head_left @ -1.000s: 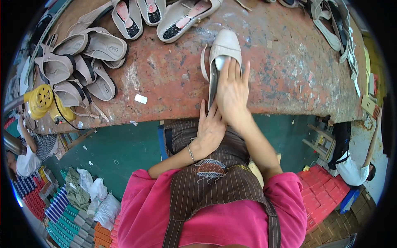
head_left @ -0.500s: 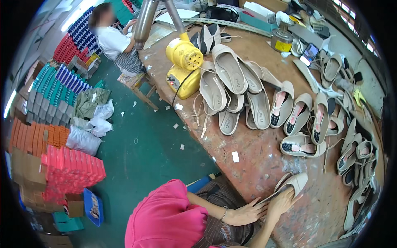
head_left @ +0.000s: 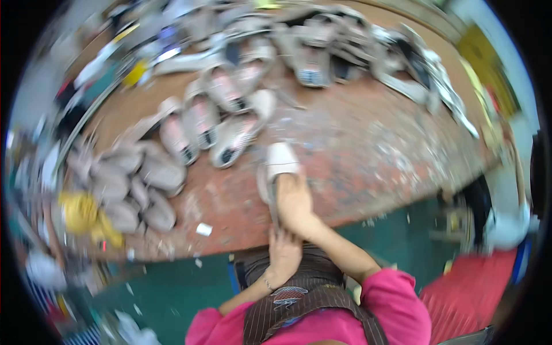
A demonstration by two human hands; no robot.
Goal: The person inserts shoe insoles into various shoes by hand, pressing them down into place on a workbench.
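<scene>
A pale beige flat shoe (head_left: 282, 156) lies at the table's near side in front of me, its toe pointing away. My right hand (head_left: 294, 198) reaches into its opening, with the fingers hidden under the upper. At the heel end, my left hand (head_left: 286, 252) closes its fingers on the shoe's back edge. Motion smears the picture, so fine finger detail is lost. Just beyond the held shoe lies another beige shoe (head_left: 244, 135) with a pink and black patterned inside.
More beige shoes stand in a cluster (head_left: 164, 167) at left and in a heap (head_left: 313, 49) at the far side. A yellow machine (head_left: 80, 213) sits at the left edge. A white scrap (head_left: 203, 229) lies on the worn table (head_left: 368, 161). Red stacked boxes (head_left: 468, 293) are behind right.
My view has swung to the right, so the table and its shoes appear further left and turned. Both hands stay at the same shoe; the right is still inside it.
</scene>
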